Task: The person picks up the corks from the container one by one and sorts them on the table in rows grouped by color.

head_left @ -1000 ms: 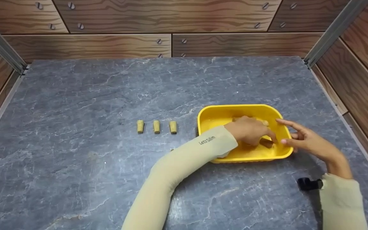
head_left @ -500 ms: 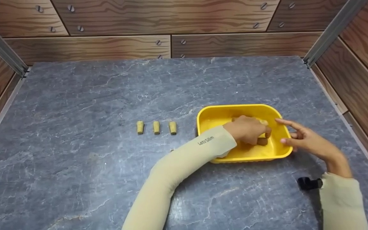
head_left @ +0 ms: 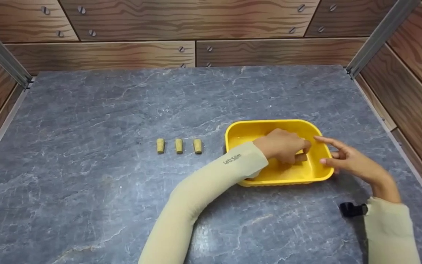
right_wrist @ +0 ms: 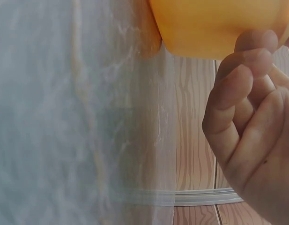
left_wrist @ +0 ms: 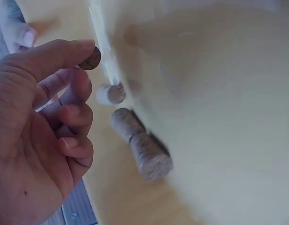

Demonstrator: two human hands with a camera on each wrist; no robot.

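Grey table (head_left: 86,190), yellow tub (head_left: 255,128) on its right side. Right hand (head_left: 354,161) grips the tub's right rim, thumb and index over the edge, other fingers curled outside. Left hand (head_left: 284,145) is down in the tub, thumb and finger pinching a cork (left_wrist: 91,58), rest curled. Three loose corks (left_wrist: 151,157) lie in the tub near it. Three row corks (head_left: 179,146) sit spaced on the table, left of the tub.

The left arm (head_left: 185,207) is bent, its forearm (head_left: 229,170) aimed toward two o'clock; the left hand (head_left: 284,145) is set in a thumb-and-forefinger pinch. The right hand (head_left: 355,161) is turned toward ten o'clock, its fingers (right_wrist: 224,112) bent.
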